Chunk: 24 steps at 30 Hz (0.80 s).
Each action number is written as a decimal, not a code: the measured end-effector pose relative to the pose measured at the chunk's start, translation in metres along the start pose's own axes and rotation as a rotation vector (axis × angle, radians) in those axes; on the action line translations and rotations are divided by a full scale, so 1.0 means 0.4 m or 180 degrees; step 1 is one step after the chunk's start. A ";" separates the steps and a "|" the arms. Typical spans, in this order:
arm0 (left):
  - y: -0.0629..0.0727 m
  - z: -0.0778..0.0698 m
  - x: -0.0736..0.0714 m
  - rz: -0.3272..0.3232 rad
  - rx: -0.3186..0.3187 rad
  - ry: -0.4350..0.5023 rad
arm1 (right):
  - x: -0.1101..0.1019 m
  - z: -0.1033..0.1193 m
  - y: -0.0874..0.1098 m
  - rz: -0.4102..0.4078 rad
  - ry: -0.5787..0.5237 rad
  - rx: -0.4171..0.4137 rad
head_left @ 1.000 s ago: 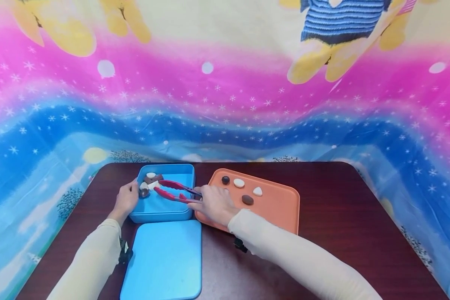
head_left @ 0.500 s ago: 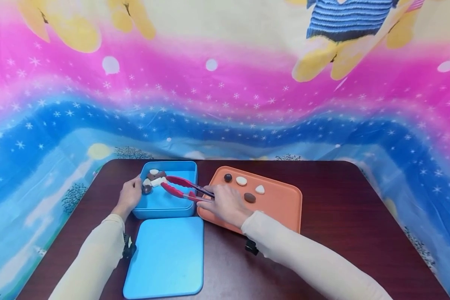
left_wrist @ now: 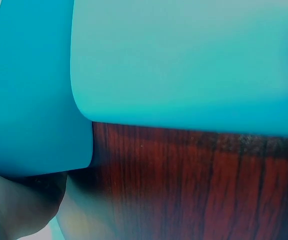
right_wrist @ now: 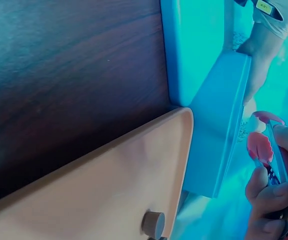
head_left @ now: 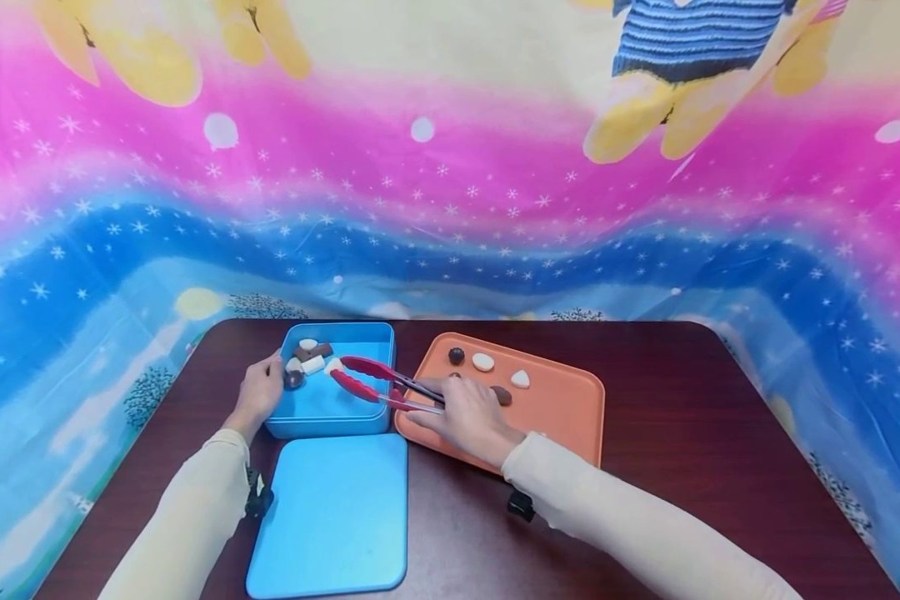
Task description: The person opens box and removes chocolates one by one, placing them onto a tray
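My right hand (head_left: 471, 417) grips red-tipped tongs (head_left: 367, 379) over the blue box (head_left: 330, 427). A white piece (head_left: 333, 365) sits at the tongs' tips, which are parted at either side of it. Next to it in the box lie a white bar (head_left: 312, 364), a brown piece (head_left: 319, 351), a dark round piece (head_left: 294, 379) and other small pieces that look like chocolates. My left hand (head_left: 261, 387) holds the box's left wall; in the left wrist view only part of that hand (left_wrist: 24, 205) shows against the box.
An orange tray (head_left: 555, 417) right of the box bears several dark, brown and white pieces, partly covered by my right hand. The flat blue lid (head_left: 328, 517) lies in front of the box on the dark wooden table (head_left: 682, 433). A patterned cloth (head_left: 450, 208) hangs behind.
The right hand and tongs have drawn rightward, and the white piece at the tips now stands apart from the white bar. My left hand stays at the box.
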State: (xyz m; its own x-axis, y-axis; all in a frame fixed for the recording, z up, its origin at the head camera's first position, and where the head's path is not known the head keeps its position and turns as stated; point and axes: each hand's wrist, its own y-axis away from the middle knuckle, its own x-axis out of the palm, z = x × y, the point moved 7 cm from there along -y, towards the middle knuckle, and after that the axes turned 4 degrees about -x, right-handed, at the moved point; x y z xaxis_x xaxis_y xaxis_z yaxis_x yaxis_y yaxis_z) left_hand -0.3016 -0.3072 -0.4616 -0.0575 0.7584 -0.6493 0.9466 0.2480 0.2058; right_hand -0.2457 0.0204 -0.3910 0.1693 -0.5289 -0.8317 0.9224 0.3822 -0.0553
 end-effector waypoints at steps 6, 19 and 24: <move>0.002 -0.004 0.000 0.0017 -0.0027 0.0017 | -0.018 -0.017 0.016 -0.0119 0.0136 -0.0028; 0.007 0.008 -0.001 0.0053 -0.0085 0.0008 | -0.040 -0.068 0.077 -0.0093 -0.0094 0.0067; 0.002 0.005 0.001 0.0047 -0.0052 0.0005 | -0.055 -0.098 0.105 -0.0204 0.0013 0.0099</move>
State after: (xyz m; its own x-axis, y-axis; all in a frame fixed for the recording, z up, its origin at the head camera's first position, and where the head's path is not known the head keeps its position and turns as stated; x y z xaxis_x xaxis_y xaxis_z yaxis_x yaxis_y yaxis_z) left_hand -0.3000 -0.3079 -0.4634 -0.0442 0.7630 -0.6449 0.9420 0.2467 0.2273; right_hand -0.2242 0.0777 -0.3969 0.1082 -0.5483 -0.8293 0.9417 0.3239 -0.0912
